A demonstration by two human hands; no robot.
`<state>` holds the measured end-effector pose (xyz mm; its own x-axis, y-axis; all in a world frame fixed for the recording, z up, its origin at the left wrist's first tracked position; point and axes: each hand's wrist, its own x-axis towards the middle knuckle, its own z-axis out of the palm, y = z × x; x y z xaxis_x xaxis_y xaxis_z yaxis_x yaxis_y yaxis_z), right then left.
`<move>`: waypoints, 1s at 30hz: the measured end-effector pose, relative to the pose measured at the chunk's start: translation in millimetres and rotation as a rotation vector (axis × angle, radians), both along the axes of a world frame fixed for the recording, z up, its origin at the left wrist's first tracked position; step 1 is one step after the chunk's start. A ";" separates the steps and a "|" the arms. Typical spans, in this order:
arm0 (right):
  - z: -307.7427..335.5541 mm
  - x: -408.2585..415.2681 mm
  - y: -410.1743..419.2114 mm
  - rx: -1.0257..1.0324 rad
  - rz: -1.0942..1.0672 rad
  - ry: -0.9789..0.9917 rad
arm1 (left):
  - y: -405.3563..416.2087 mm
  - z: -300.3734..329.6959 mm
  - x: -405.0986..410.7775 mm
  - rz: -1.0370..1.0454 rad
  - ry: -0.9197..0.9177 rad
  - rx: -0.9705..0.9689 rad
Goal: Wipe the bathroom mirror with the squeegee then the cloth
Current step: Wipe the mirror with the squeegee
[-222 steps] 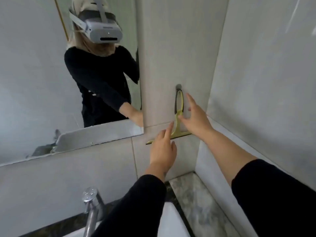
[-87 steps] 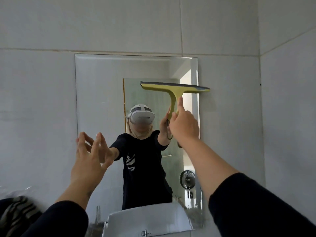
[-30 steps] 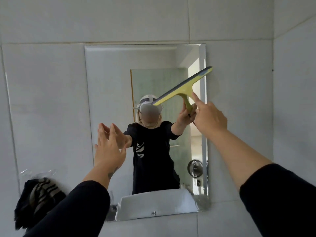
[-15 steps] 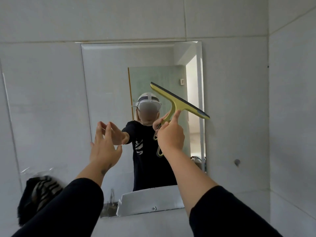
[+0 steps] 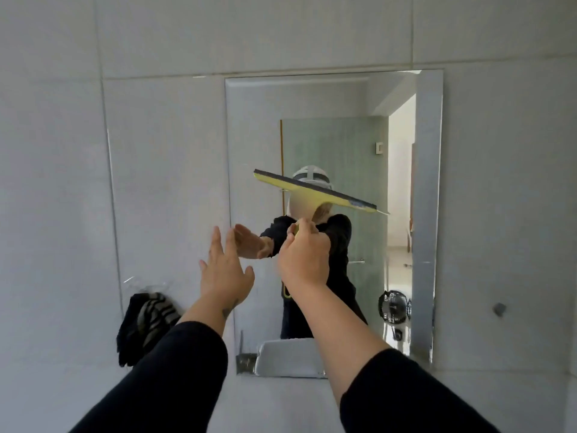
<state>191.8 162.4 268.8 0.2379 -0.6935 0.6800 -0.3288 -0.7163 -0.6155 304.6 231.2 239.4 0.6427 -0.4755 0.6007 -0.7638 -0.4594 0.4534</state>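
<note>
A rectangular mirror (image 5: 427, 214) hangs on the grey tiled wall ahead. My right hand (image 5: 304, 260) is shut on the handle of a yellow squeegee (image 5: 315, 191), whose dark-edged blade lies across the middle of the glass, tilted down to the right. My left hand (image 5: 224, 270) is raised at the mirror's left edge, fingers spread, holding nothing. A dark striped cloth (image 5: 145, 323) hangs on the wall left of the mirror, below my left hand.
A small round wall hook (image 5: 498, 308) sits on the tiles right of the mirror. The mirror reflects a person in black, a white basin edge and a small fan. Both of my sleeves fill the lower part of the view.
The squeegee blade has slid left and a little lower across the glass, and my right hand has moved with it toward my left hand. The view has shifted left.
</note>
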 end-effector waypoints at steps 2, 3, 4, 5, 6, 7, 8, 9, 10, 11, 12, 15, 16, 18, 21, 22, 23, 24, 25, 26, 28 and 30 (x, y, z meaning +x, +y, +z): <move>-2.6 1.7 5.3 -0.078 0.015 0.140 | 6.6 -2.7 3.6 0.004 0.003 0.008; -3.5 0.9 5.9 -0.113 0.016 0.214 | 9.8 -3.6 5.3 0.012 -0.001 0.009; -3.8 -1.1 5.2 -0.147 0.007 0.277 | 12.5 -3.5 6.9 0.018 -0.014 0.006; -3.7 -4.1 2.1 -0.182 -0.013 0.331 | 14.9 -2.9 8.7 0.020 -0.032 0.000; -2.8 -9.3 -1.5 -0.220 -0.040 0.379 | 16.8 -1.5 10.5 0.016 -0.050 -0.007; -2.4 -15.3 -6.3 -0.269 -0.068 0.428 | 18.3 0.4 11.9 0.006 -0.063 -0.013; -2.1 -22.7 -11.5 -0.318 -0.095 0.475 | 19.3 2.6 13.2 -0.007 -0.077 -0.015; -1.9 -30.6 -17.0 -0.354 -0.117 0.513 | 19.8 4.7 13.6 -0.019 -0.093 -0.014; -0.9 -39.1 -22.5 -0.378 -0.132 0.540 | 19.6 6.6 13.3 -0.031 -0.112 -0.010; -0.3 -46.7 -28.7 -0.394 -0.146 0.561 | 18.5 8.3 11.8 -0.044 -0.132 -0.006; 0.3 -53.5 -34.9 -0.405 -0.158 0.581 | 16.5 9.6 10.0 -0.058 -0.153 -0.002; -0.3 -69.2 -50.9 -0.403 -0.185 0.618 | 7.6 13.5 3.0 -0.101 -0.219 0.015; -1.5 -73.9 -55.0 -0.396 -0.190 0.623 | 3.7 15.2 2.0 -0.110 -0.242 0.016; -5.7 -83.9 -62.8 -0.381 -0.206 0.632 | -4.5 20.3 1.1 -0.126 -0.286 -0.002; -14.1 -101.1 -74.0 -0.359 -0.228 0.625 | -16.7 31.9 -0.2 -0.124 -0.317 -0.050; -16.6 -106.7 -77.2 -0.360 -0.241 0.614 | -21.0 35.6 -0.3 -0.116 -0.316 -0.059; -18.3 -111.9 -80.2 -0.364 -0.252 0.604 | -25.2 38.4 -0.1 -0.109 -0.313 -0.065; -19.9 -116.0 -83.7 -0.371 -0.258 0.596 | -29.1 40.2 -0.3 -0.103 -0.306 -0.072; -21.2 -119.5 -87.0 -0.373 -0.261 0.591 | -32.9 40.5 -0.3 -0.096 -0.296 -0.078; -22.2 -122.4 -89.9 -0.373 -0.263 0.586 | -36.2 40.2 -0.5 -0.090 -0.285 -0.083; -24.0 -129.3 -96.9 -0.359 -0.273 0.568 | -40.8 38.5 -2.3 -0.085 -0.259 -0.092; -29.0 -138.9 -104.9 -0.314 -0.287 0.527 | -43.8 36.4 -4.3 -0.083 -0.244 -0.114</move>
